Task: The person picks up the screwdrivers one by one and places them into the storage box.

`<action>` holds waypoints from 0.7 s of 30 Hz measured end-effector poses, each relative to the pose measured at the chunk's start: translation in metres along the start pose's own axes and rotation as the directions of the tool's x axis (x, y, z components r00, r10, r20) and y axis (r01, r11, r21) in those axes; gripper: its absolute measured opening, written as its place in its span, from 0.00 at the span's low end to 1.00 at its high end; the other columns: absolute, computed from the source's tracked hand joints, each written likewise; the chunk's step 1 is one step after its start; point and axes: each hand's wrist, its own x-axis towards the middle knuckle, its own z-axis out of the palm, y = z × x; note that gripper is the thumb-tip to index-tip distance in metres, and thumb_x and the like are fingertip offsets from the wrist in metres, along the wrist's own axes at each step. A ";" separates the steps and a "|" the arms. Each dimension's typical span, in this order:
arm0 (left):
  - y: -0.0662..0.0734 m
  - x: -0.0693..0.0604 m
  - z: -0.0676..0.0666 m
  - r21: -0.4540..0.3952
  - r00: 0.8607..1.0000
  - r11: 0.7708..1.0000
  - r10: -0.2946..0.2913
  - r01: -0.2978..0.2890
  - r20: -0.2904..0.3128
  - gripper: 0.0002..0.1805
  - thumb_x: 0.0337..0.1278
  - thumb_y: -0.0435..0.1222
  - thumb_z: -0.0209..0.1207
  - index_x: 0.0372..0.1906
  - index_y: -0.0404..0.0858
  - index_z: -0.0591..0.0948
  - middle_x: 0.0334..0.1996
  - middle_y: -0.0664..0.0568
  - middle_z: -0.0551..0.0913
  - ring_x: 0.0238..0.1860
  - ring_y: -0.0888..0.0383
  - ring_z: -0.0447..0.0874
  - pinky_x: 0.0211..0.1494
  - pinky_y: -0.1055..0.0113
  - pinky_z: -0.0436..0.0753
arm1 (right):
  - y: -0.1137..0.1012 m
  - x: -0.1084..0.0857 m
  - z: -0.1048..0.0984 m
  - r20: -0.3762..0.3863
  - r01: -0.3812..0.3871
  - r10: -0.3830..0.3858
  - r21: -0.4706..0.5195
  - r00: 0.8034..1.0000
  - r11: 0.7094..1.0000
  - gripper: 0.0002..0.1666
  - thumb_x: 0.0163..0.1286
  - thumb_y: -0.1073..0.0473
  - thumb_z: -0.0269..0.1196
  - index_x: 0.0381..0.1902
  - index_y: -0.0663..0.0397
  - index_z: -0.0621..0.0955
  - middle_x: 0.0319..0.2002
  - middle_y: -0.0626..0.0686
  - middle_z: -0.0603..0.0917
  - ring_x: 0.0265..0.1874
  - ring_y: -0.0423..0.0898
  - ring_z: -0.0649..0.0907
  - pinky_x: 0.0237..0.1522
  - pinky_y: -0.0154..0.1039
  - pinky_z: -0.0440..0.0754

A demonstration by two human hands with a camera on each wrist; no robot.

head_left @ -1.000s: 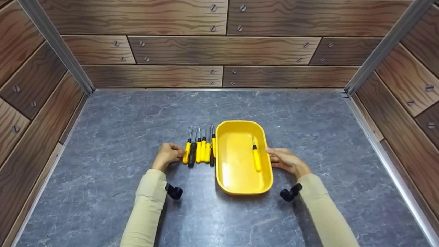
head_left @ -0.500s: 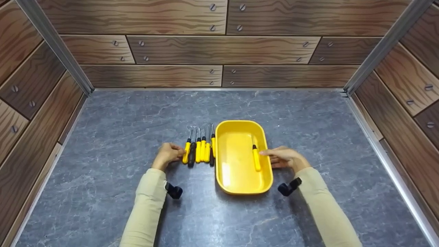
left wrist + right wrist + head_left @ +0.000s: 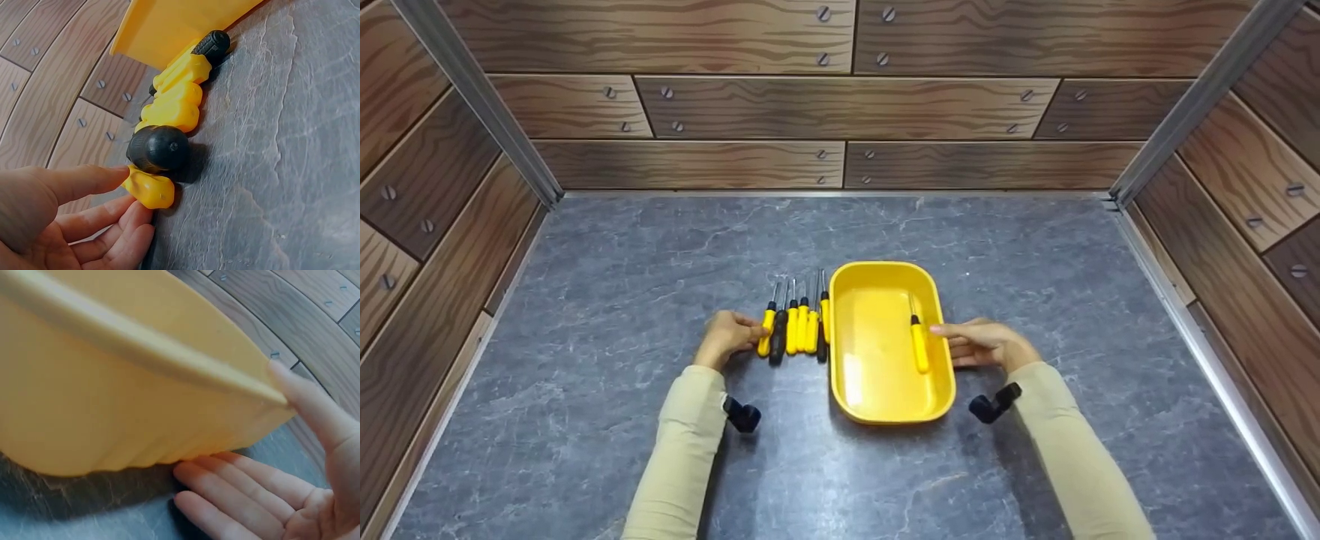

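A yellow tray [image 3: 885, 416] stands upright on the grey surface, with one yellow-handled screwdriver [image 3: 919, 349] lying inside near its right wall. Against the tray's left side is a row of several yellow and black screwdrivers, tips away from the person. The left hand [image 3: 729, 337] has thumb and fingers on the handle of the leftmost yellow screwdriver [image 3: 152, 190], beside a thick black handle [image 3: 163, 149]. On the tray's right side, the right hand [image 3: 986, 345] has its thumb over the rim and its other fingers low against the outer wall, as the right wrist view shows.
Wood-patterned panels [image 3: 840, 109] stand at the back and both sides of the grey marbled surface [image 3: 840, 487], with metal strips along the edges. Small black devices [image 3: 743, 415] are strapped at both wrists.
The right thumb has moved from outside the tray's right rim to over it, and the right hand has shifted slightly left. The left hand keeps its place at the leftmost screwdriver.
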 end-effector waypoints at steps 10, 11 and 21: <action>0.001 0.002 0.000 -0.041 1.000 0.999 -0.018 0.018 0.012 0.17 0.48 0.28 0.67 0.44 0.22 0.82 0.20 0.57 0.81 0.21 0.68 0.78 0.31 0.76 0.87 | 0.001 0.007 -0.002 0.070 -0.010 0.008 0.028 0.998 1.000 0.16 0.62 0.50 0.68 0.39 0.55 0.78 0.31 0.48 0.87 0.35 0.40 0.86 0.45 0.33 0.88; 0.001 0.002 0.001 -0.038 1.000 0.999 -0.020 0.021 0.012 0.17 0.49 0.28 0.68 0.44 0.23 0.83 0.21 0.56 0.81 0.21 0.68 0.78 0.31 0.76 0.87 | 0.001 0.007 -0.003 0.076 -0.008 0.006 0.029 0.997 1.000 0.16 0.62 0.50 0.68 0.39 0.55 0.78 0.32 0.48 0.87 0.35 0.40 0.86 0.45 0.33 0.88; 0.000 0.005 0.000 0.002 1.000 1.000 -0.017 0.017 0.019 0.17 0.49 0.31 0.69 0.43 0.23 0.83 0.17 0.58 0.79 0.19 0.67 0.76 0.28 0.77 0.86 | 0.002 0.005 -0.002 0.068 -0.019 0.014 0.073 0.998 0.997 0.12 0.61 0.52 0.69 0.34 0.54 0.82 0.31 0.49 0.88 0.34 0.41 0.87 0.44 0.34 0.89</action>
